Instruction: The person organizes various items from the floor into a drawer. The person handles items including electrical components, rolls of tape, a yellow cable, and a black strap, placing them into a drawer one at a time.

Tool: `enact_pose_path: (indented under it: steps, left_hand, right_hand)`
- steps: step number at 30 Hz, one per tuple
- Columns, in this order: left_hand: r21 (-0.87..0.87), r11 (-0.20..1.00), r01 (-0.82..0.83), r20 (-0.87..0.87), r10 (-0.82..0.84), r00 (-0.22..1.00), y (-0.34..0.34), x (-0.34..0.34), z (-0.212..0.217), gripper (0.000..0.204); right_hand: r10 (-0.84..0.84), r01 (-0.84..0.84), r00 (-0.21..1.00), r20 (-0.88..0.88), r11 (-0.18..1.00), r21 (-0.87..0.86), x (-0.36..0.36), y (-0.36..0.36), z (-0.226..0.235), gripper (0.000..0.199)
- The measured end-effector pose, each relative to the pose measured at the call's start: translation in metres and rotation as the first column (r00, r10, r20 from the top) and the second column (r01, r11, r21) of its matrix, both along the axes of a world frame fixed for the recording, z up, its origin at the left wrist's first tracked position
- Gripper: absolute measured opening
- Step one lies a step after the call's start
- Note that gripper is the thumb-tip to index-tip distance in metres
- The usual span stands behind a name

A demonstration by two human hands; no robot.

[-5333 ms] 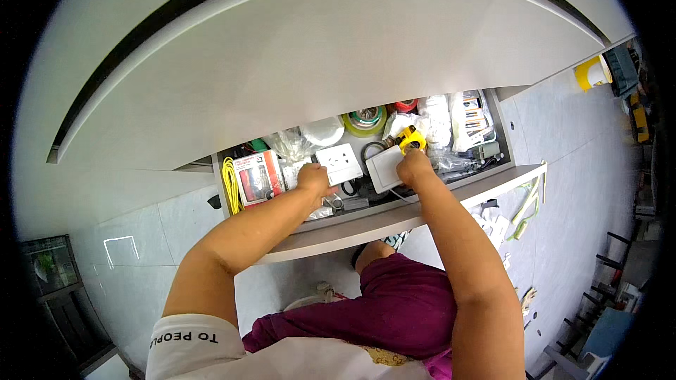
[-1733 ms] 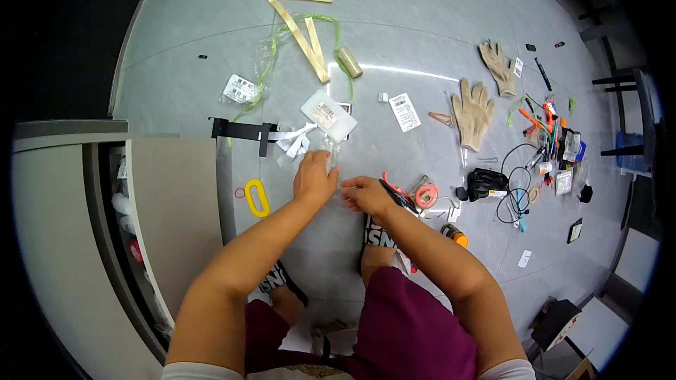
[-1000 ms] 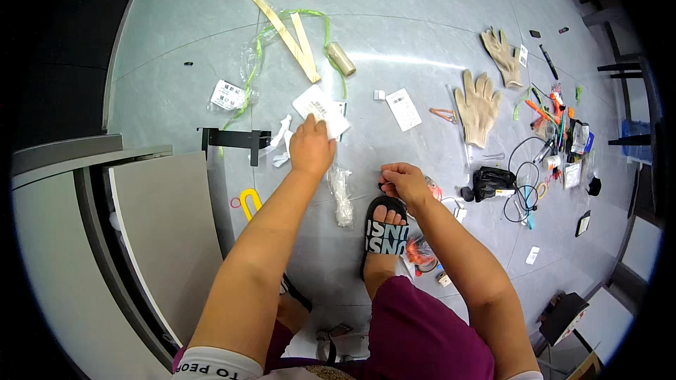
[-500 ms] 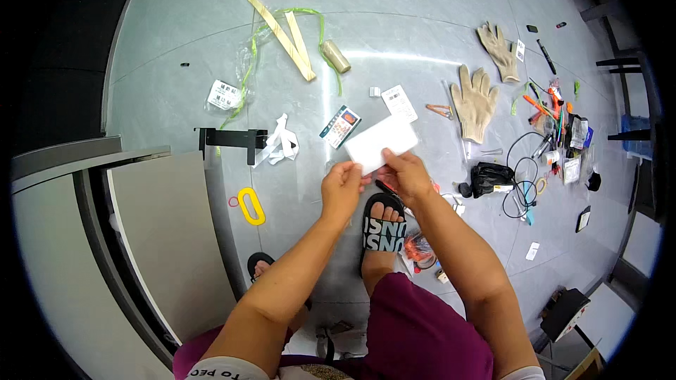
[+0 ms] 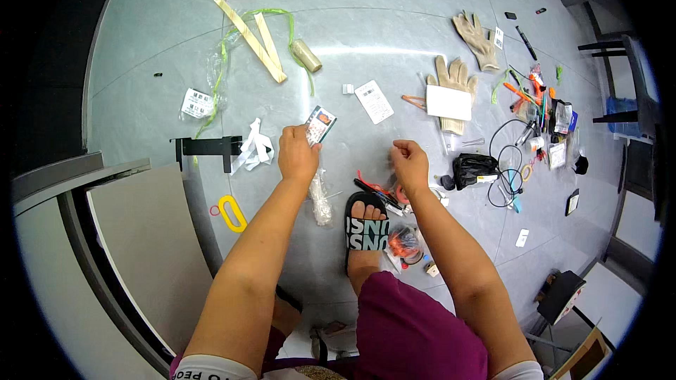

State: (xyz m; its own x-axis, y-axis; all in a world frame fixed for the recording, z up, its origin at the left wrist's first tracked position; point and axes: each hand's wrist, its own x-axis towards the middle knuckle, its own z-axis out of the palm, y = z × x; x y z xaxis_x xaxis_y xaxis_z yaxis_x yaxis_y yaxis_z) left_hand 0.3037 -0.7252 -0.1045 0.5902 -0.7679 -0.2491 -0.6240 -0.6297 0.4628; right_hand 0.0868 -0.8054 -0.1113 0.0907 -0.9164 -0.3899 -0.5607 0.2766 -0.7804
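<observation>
Grey floor tiles (image 5: 394,21) spread under me, strewn with small hardware, as I crouch beside a pale cabinet (image 5: 141,239) and sort through it, seen from the head camera, the only view. My left hand (image 5: 297,155) is curled around a small printed packet (image 5: 320,124), thumb and fingers pinching its lower edge so the card stands just above my knuckles; the packet is off the floor, in my grip. My right hand (image 5: 410,162) hovers loosely clenched over the tangle of red and black tools (image 5: 377,190) by my sandalled foot (image 5: 366,229); whether it pinches something thin I cannot tell. A white flat box (image 5: 448,102) lies on a work glove (image 5: 451,81) well ahead to my right, and I judge that one already laid out. A clear bag of small parts (image 5: 320,197) lies just below my left hand, untouched. Much is left, by my reckoning: a white paper card (image 5: 374,101), a yellow carabiner (image 5: 231,212), a black bracket (image 5: 208,146), and the cables (image 5: 503,169) and pens at far right lie scattered and unsorted.
</observation>
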Motion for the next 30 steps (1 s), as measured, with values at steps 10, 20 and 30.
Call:
enact_pose_path:
  steps: [10, 20, 30]
  left_hand:
    - [0.087, 0.993, -0.075, 0.013, 0.074, 0.997, -0.011, 0.007, 0.003, 0.055]
    - [-0.052, 0.992, 0.116, -0.690, -0.119, 0.714, -0.010, 0.008, 0.039, 0.021]
    - [-0.379, 0.681, 0.627, 0.270, -0.567, 0.779, 0.046, 0.060, 0.192, 0.008]
  right_hand:
    - [0.221, -0.219, 0.973, -0.061, 0.975, 0.043, -0.003, 0.000, 0.008, 0.021]
    - [0.211, -0.195, 0.958, 0.194, 0.976, -0.098, 0.032, 0.002, 0.045, 0.045]
    - [0.650, -0.457, 0.757, 0.066, 0.599, -0.658, 0.077, 0.030, 0.158, 0.015]
